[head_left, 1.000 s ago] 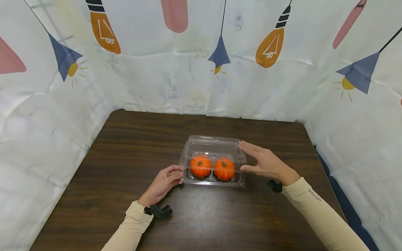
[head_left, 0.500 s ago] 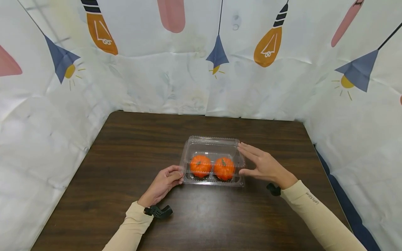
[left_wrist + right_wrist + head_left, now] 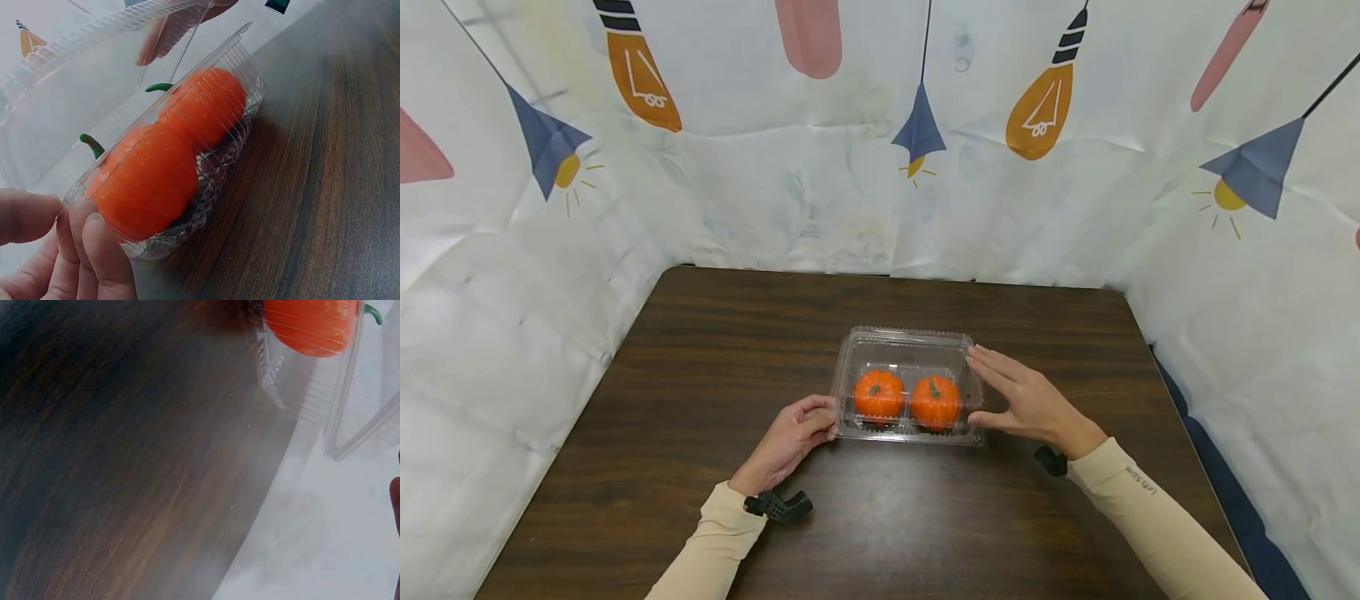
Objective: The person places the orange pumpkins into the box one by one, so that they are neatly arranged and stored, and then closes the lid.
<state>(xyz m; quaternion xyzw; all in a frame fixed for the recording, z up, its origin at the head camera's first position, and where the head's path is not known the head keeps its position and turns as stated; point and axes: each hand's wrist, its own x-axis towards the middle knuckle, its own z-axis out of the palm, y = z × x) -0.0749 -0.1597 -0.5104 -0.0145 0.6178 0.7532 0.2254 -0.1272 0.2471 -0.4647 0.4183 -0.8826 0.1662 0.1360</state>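
A clear plastic clamshell container (image 3: 910, 438) holds two small orange pumpkins (image 3: 878, 393) with green stems, side by side in its base. Its hinged lid (image 3: 910, 346) tilts down over them, with a gap left at the front in the left wrist view. My left hand (image 3: 788, 437) pinches the base's rim at the front left corner between thumb and fingers. At the right side, my right hand (image 3: 1037, 402) rests its nearly straight fingers on the lid, the thumb spread apart lower down. The right wrist view catches only a sliver of that hand's fingers (image 3: 396, 497).
The container stands on a dark wood-grain table (image 3: 737, 350). White cloth (image 3: 760, 200) printed with lamps and bulbs hangs around the back and sides. A black band with a small device (image 3: 777, 505) sits on each wrist.
The lid has tipped further down towards the front. My right hand has come slightly forward and left with it, while my left hand has stayed at the corner.
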